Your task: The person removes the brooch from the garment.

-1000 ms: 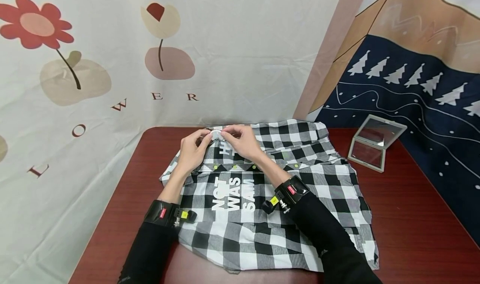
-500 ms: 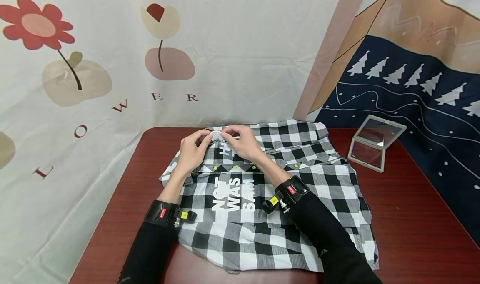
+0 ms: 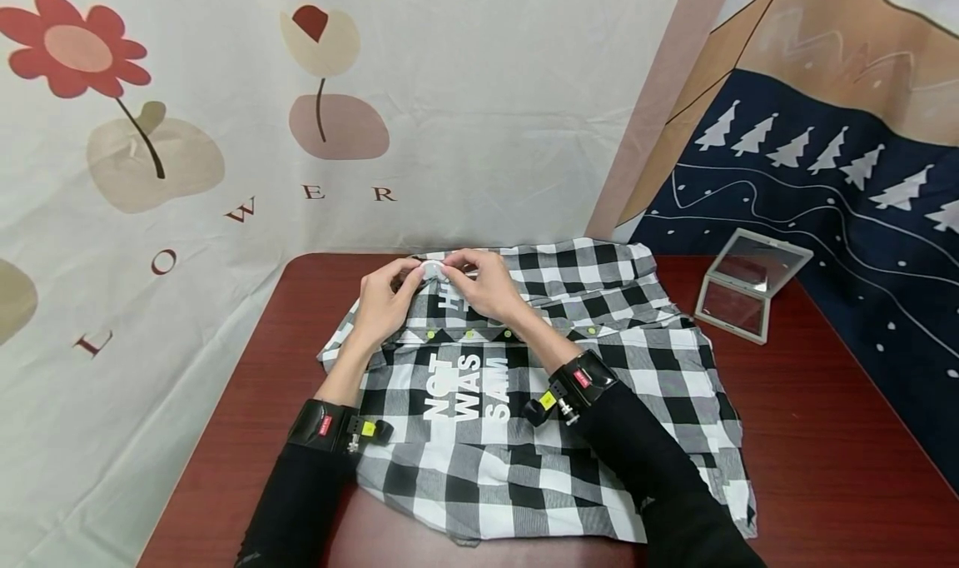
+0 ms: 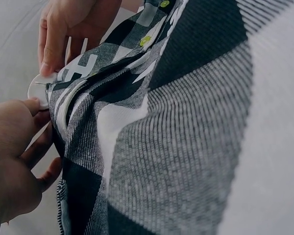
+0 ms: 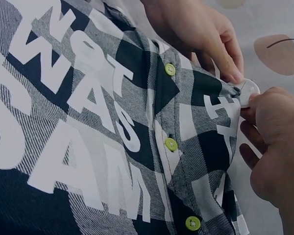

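A black-and-white checked shirt (image 3: 539, 401) lies spread on the dark red table (image 3: 817, 451), with white letters and yellow-green buttons (image 5: 171, 144) on it. At its far edge sits a small white round disc (image 3: 432, 270). My left hand (image 3: 407, 280) and right hand (image 3: 459, 265) meet there, and both pinch the disc and the cloth beside it. In the left wrist view the disc (image 4: 37, 86) shows between my left hand (image 4: 32, 110) and my right hand (image 4: 51, 66). The right wrist view shows the disc (image 5: 248, 91) between the left hand's fingertips (image 5: 233, 74) and my right hand (image 5: 257, 100).
An open clear hinged case (image 3: 749, 289) stands on the table at the right, past the shirt. A flower-printed cloth (image 3: 187, 160) hangs behind and to the left, a dark blue tree-printed one (image 3: 824, 185) to the right. The table's left edge runs close to the shirt.
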The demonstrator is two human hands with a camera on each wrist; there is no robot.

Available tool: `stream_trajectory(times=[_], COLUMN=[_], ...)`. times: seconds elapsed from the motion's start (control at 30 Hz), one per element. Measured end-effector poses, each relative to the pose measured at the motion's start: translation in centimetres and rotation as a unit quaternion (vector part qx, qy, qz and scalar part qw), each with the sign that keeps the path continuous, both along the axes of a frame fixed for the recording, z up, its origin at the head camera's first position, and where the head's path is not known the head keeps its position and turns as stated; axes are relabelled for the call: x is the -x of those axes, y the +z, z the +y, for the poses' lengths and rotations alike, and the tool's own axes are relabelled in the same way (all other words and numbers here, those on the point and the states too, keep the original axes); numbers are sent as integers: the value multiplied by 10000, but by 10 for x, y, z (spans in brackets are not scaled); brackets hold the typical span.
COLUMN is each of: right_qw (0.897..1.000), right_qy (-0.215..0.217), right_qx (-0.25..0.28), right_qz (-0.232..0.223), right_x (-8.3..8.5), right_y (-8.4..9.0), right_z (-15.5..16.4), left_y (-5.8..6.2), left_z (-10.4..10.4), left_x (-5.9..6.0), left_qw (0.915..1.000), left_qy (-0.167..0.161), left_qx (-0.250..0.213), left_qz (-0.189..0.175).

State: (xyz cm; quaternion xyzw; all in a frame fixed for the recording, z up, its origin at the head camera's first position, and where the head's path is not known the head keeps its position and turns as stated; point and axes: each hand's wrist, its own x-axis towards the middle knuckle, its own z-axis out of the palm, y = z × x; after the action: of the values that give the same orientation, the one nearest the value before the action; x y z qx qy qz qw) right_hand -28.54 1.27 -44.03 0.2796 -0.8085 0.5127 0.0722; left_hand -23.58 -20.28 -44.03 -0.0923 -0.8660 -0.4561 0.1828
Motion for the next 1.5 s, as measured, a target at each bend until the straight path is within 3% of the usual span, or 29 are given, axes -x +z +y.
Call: stream_trajectory(times=[0.33,0.67,1.0,1.2,1.5], right_qw=[9992,9976,9973,9952,9800], right_qy=[-248,-557,-603,-570,-512], right_qx=[299,409,240,6,-439], right_qz=[85,96,335,794,1874], right_x=[-2,-4,-5,-3,-1], right_y=[0,1,0,-3,-6], right_z=[-1,-3,-3,-2,1], left_y=[4,4,1,2,2], left_z=[-7,-8,-5,-6,-7], left_x=[-3,-5,-2,-3,-3], left_qw=[9997,9948,9936,9948,9949], left_qy=[-147,-313,-444,-466,-454], left_qx=[197,951,1008,849,865], left_qz=[-76,-187,240,299,232])
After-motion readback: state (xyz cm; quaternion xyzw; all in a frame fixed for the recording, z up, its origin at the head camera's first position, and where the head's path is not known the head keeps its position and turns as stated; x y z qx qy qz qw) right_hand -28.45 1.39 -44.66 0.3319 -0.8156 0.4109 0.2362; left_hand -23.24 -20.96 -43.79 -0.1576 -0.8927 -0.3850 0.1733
